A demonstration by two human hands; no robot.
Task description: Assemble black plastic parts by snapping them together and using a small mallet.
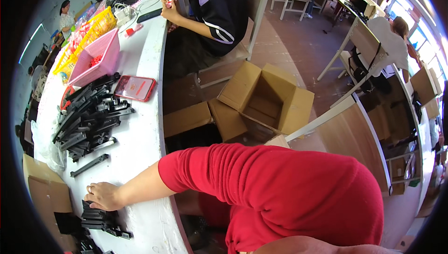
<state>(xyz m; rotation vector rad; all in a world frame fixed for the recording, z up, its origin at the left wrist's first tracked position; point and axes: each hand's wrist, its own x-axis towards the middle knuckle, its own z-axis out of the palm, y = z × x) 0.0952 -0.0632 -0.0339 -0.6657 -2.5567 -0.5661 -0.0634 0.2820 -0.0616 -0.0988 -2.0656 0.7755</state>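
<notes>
My right hand (105, 196), with a ring on one finger, reaches across the white table (140, 160) from a red sleeve. Its fingers curl down over the top of a small stack of black plastic strips (97, 219) at the near left and are closed on it. The fingertips are partly hidden on the far side. A single black strip (89, 166) lies apart, just beyond the hand. Farther up the table is a large loose pile of similar black strips (88, 128). My left hand is out of view.
A phone in a red case (135, 88) lies beside the pile. Behind it stand a pink basket (105, 51) and a yellow basket (95, 23). A seated co-worker (217, 11) holds something small and red. Open cardboard boxes (289, 107) stand on the floor beside a wooden chair back (340, 137).
</notes>
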